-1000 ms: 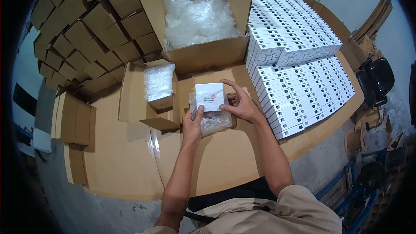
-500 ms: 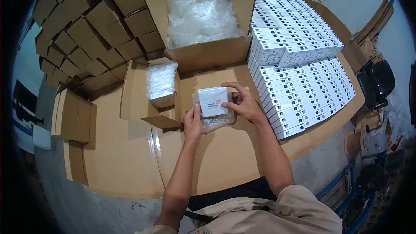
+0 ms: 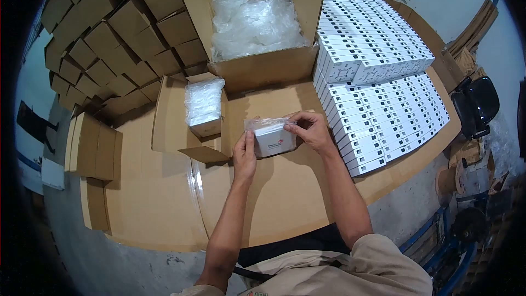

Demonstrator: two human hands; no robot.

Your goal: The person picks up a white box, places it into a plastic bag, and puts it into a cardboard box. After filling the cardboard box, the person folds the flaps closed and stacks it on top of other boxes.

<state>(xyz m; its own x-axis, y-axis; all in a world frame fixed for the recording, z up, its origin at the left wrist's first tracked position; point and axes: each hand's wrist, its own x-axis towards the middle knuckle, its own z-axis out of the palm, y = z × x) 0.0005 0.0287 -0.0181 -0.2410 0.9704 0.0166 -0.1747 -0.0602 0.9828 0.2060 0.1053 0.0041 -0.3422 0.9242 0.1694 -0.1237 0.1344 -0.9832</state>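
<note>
Fingers on both sides held a flat white box with small dark and red print (image 3: 275,141), which I saw just above the brown cardboard sheet (image 3: 153,197), between the person's two bare hands. At its left edge, the left hand (image 3: 244,156) gripped it, thumb along the side; the other fingertips were hidden from me. Over at the upper right corner, the right hand (image 3: 310,131) pinched thumb against forefinger on the box and a crinkled clear plastic bag (image 3: 263,123). That bag showed along the far edge of the box, though I could not tell how much of the box it enclosed. The printed face was tilted towards my camera.

To the left of the hands I had a small open brown carton (image 3: 209,155), holding a row of items in clear plastic (image 3: 204,101). Just beyond stood a large open brown carton (image 3: 263,71) full of loose clear plastic bags (image 3: 255,22). On the right, tightly packed rows of white boxes with dark squares (image 3: 383,115) rose in two levels. Many brown cardboard boxes (image 3: 104,49) were piled at the far left.
</note>
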